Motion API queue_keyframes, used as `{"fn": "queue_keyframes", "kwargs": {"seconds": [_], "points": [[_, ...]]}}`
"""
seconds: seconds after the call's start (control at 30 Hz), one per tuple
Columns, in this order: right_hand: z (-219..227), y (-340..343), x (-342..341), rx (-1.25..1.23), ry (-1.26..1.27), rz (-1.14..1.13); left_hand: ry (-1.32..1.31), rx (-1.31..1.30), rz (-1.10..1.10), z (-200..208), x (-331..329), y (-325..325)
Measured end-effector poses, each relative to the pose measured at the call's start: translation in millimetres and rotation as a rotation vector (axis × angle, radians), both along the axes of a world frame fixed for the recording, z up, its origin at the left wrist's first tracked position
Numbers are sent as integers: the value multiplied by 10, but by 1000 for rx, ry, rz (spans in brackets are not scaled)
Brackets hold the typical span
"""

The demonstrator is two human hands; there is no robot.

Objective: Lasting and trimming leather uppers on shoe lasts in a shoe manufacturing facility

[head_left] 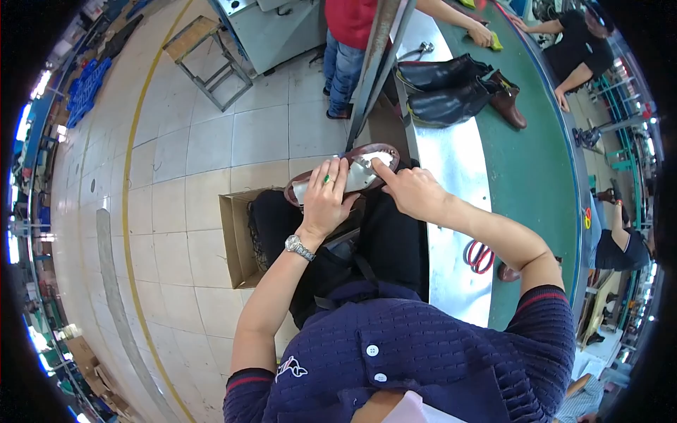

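Observation:
A brown shoe point(358, 178) lies across my lap with a pale, shiny surface facing up inside a brown rim; the end near my right hand looks rough or patchy. My left hand point(326, 197) holds its middle, long fingers laid over the pale surface and thumb on the near side. At the right end, my right hand point(416, 194) presses an extended index finger onto the shoe. Its other fingers are folded and partly hidden, close to the shoe's edge. Whether they pinch anything small cannot be seen.
An open cardboard box point(240, 243) stands by my left leg. To my right runs a metal ledge point(451, 183) beside a green belt point(525, 183), with black boots point(448, 99), a brown shoe point(506, 102) and red-handled scissors point(479, 257). A metal post point(374, 63) rises ahead. Other people work nearby.

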State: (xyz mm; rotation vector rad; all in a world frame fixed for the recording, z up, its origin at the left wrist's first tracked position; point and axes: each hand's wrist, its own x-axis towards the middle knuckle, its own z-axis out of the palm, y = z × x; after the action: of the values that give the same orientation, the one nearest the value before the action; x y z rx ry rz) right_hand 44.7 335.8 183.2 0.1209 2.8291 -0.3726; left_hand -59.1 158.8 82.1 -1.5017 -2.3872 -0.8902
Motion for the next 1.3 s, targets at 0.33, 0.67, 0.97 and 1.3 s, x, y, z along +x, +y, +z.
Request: {"fn": "queue_keyframes", "kwargs": {"seconds": [0.33,0.67,0.97,1.3], "points": [[-321,124,-315,-63,258,-158,215,-45,55,-78,-4,48],[-159,123,-380,-173,179,-225,210,-64,131,-70,35,83],[-160,205,-398,-79,126,-198,185,-57,157,-63,51,79],[50,103,-444,-82,107,-71,193,-45,184,-68,61,95]]}}
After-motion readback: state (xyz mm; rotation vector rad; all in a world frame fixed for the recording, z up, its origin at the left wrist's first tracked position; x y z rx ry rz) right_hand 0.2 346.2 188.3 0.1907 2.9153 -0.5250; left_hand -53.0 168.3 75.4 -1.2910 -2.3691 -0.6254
